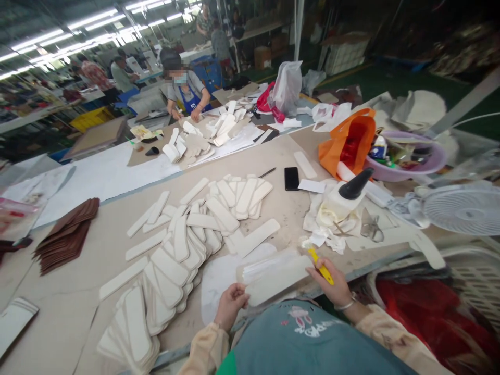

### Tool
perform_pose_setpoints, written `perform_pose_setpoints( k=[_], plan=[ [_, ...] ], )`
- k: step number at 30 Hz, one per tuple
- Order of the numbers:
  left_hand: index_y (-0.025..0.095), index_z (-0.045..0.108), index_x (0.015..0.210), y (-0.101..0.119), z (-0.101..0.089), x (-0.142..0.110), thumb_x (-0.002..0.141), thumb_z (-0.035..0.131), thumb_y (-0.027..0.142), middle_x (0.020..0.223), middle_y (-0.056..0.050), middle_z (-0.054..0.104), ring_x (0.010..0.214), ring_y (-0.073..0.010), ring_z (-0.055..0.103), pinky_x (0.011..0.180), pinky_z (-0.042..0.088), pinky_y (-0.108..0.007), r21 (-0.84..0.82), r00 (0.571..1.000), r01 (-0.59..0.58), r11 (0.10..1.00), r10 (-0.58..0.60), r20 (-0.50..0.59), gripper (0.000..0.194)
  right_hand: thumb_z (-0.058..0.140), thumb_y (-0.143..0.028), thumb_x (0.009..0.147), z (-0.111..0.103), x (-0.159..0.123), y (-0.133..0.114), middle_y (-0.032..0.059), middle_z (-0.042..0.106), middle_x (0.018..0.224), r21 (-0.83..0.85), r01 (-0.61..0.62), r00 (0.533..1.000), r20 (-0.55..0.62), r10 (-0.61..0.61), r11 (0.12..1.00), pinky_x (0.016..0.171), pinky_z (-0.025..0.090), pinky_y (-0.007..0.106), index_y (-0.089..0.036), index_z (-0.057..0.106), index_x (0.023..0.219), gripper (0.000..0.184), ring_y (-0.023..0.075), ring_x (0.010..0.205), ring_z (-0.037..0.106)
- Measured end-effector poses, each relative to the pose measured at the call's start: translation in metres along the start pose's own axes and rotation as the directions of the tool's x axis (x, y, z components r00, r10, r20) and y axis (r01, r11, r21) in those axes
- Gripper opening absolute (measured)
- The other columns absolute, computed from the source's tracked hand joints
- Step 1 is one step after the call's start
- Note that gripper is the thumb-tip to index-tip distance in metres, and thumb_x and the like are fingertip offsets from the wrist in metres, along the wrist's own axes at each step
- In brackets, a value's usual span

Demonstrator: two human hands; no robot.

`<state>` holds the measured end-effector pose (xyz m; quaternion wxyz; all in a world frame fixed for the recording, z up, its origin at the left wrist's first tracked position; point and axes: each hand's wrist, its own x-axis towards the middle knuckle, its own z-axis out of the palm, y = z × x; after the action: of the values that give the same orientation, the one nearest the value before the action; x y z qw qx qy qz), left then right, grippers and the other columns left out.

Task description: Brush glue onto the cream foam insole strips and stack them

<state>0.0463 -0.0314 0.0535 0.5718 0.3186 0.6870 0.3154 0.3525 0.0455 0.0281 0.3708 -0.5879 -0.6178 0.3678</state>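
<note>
In the head view, the left hand [232, 303] has its fingers drawn together at the near left end of a long white panel [279, 281]; I'd say they pinch its edge. The panel lies at the table's near edge, stretching from those fingertips across to the right ones. The right hand [332, 284] has its fingers curled around a yellow-handled tool [321, 266], whose head points away from them, with the fingertips at the panel's right end; I can't tell whether they press on it.

To the left of the left fingers and beyond them spreads a heap of white pieces [187, 239], overlapping like fanned cards. Farther left of that hand sits a stack of brown pieces [68, 234]. Just beyond the right fingers there's a white container [336, 205] with a black nozzle [356, 183], crumpled paper beside it, and scissors [371, 226] to its right. Farther out from those fingers lies a black phone [291, 178]. Well beyond both hands, a masked co-worker [185, 88] bends over another white heap [211, 133].
</note>
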Motion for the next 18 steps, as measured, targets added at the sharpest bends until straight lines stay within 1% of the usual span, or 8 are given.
perform_pose_setpoints(
  k=[1,3,5,8,10,14,18],
  plan=[
    [0.017,0.05,0.075,-0.003,-0.001,0.004,0.057,0.066,0.046,0.057,0.004,0.053,0.05,-0.0095,0.052,0.048,0.043,-0.022,0.029,0.998,0.013,0.999,-0.011,-0.069,0.037,0.057,-0.043,0.076,0.002,0.002,0.0,-0.0022,0.054,0.063,-0.022,0.012,1.0,0.006,-0.011,1.0,0.054,0.046,0.028,-0.023,0.043,0.075,0.025,0.0163,0.055,0.054],
    [0.018,0.048,0.078,-0.006,-0.003,0.014,0.06,0.063,0.045,0.058,0.004,0.054,0.049,-0.0094,0.053,0.047,0.043,-0.022,0.111,0.979,0.049,0.993,-0.026,-0.2,0.036,0.055,-0.043,0.077,0.007,0.007,-0.001,-0.0012,0.056,0.065,-0.041,0.038,0.999,0.02,-0.037,0.998,0.054,0.046,0.028,-0.023,0.044,0.077,0.023,0.0164,0.055,0.055],
    [0.018,0.047,0.081,-0.006,-0.004,0.025,0.064,0.06,0.04,0.059,0.004,0.055,0.05,-0.0095,0.054,0.047,0.044,-0.021,0.182,0.961,0.082,0.98,-0.029,-0.276,0.031,0.052,-0.041,0.079,0.012,0.014,-0.004,-0.0006,0.057,0.067,-0.055,0.076,0.996,0.04,-0.074,0.996,0.055,0.046,0.028,-0.023,0.045,0.078,0.02,0.0161,0.056,0.055],
    [0.018,0.048,0.086,-0.005,-0.006,0.039,0.069,0.058,0.029,0.057,0.005,0.056,0.049,-0.0095,0.055,0.049,0.043,-0.021,0.267,0.951,0.107,0.958,-0.02,-0.31,0.023,0.049,-0.038,0.082,0.019,0.023,-0.008,-0.0009,0.056,0.067,-0.09,0.131,0.99,0.072,-0.125,0.987,0.057,0.046,0.028,-0.023,0.045,0.076,0.017,0.0157,0.057,0.055],
    [0.017,0.048,0.089,-0.003,-0.007,0.045,0.07,0.057,0.024,0.058,0.004,0.058,0.052,-0.0101,0.056,0.052,0.042,-0.021,0.335,0.947,0.118,0.935,-0.005,-0.321,0.022,0.048,-0.037,0.082,0.022,0.027,-0.008,-0.0009,0.055,0.067,-0.129,0.153,0.986,0.089,-0.142,0.98,0.058,0.046,0.028,-0.023,0.045,0.076,0.016,0.0156,0.059,0.056],
    [0.016,0.05,0.092,0.0,-0.007,0.051,0.071,0.056,0.023,0.062,0.002,0.061,0.06,-0.0128,0.059,0.059,0.041,-0.024,0.454,0.947,0.138,0.88,0.017,-0.32,0.024,0.047,-0.034,0.082,0.026,0.031,-0.003,-0.0009,0.055,0.069,-0.207,0.159,0.984,0.109,-0.139,0.965,0.059,0.044,0.028,-0.022,0.046,0.076,0.014,0.0156,0.06,0.056],
    [0.014,0.051,0.099,0.003,-0.007,0.053,0.071,0.055,0.023,0.065,0.0,0.063,0.064,-0.0145,0.059,0.064,0.04,-0.025,0.532,0.951,0.152,0.833,0.024,-0.309,0.029,0.047,-0.034,0.082,0.028,0.033,-0.001,-0.0018,0.054,0.066,-0.239,0.143,0.986,0.12,-0.117,0.961,0.056,0.043,0.027,-0.022,0.046,0.075,0.013,0.0156,0.057,0.055]
  ],
)
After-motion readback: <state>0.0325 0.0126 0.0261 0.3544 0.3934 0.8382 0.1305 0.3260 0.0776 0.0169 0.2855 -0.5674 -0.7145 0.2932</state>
